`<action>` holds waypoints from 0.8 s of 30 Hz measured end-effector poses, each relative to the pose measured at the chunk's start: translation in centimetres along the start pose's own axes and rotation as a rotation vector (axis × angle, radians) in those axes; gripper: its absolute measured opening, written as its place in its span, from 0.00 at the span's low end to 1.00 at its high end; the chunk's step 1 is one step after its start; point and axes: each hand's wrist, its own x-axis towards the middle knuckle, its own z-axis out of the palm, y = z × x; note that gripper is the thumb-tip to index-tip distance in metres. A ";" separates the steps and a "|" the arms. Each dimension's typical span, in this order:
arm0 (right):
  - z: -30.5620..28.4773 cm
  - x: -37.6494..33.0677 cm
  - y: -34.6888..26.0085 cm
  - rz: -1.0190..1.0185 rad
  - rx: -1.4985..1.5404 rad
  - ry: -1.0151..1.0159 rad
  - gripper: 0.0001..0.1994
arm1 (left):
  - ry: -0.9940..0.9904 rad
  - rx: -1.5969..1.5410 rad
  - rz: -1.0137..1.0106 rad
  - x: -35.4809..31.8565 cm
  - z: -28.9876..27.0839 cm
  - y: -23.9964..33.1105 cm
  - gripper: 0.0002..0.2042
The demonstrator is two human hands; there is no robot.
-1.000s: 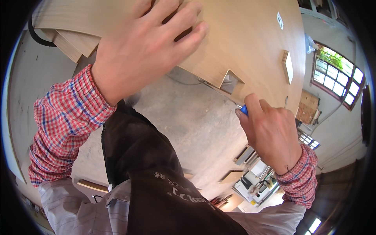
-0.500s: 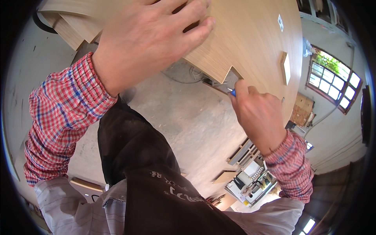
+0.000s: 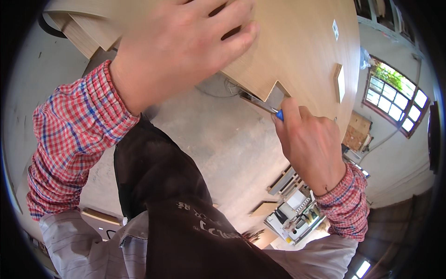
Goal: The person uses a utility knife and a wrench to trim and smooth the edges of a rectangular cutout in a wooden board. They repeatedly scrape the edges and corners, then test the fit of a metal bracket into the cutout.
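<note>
My left hand (image 3: pixel 179 56) lies over a wood-grain board (image 3: pixel 304 51), its fingers spread and nothing seen in its grip. The fingertips run out of the picture at the top. Close to a square notch in the board's near edge, my right hand (image 3: pixel 310 142) is closed round a tool with a blue handle (image 3: pixel 279 115). A thin metal part sticks out of the handle beside the notch; its exact kind I cannot make out. Most of the handle is hidden in my fist.
A small wooden block (image 3: pixel 338 83) rests on the board's right side, near a white label (image 3: pixel 335 29). More panels (image 3: pixel 86 37) stand at the upper left. Over the concrete floor (image 3: pixel 227 139), a tray of tools (image 3: pixel 295 216) shows at the lower right.
My right hand has shifted slightly toward me with the blue-handled tool, and more of the handle shows. The left hand stays nearly in place on the board.
</note>
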 end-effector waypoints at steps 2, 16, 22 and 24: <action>0.6 0.1 0.1 0.001 0.007 -0.019 0.13 | 0.008 -0.005 0.004 0.0 0.0 0.1 0.12; 1.8 0.4 0.2 -0.028 -0.039 0.055 0.12 | 0.022 0.003 0.036 -0.3 0.4 0.0 0.13; 3.0 0.3 0.4 -0.074 -0.033 0.015 0.13 | -0.066 0.005 0.019 -0.3 -0.4 0.5 0.13; 2.2 -0.7 -0.1 -0.148 0.067 -0.044 0.13 | -0.141 -0.035 0.036 0.0 -1.2 -0.1 0.16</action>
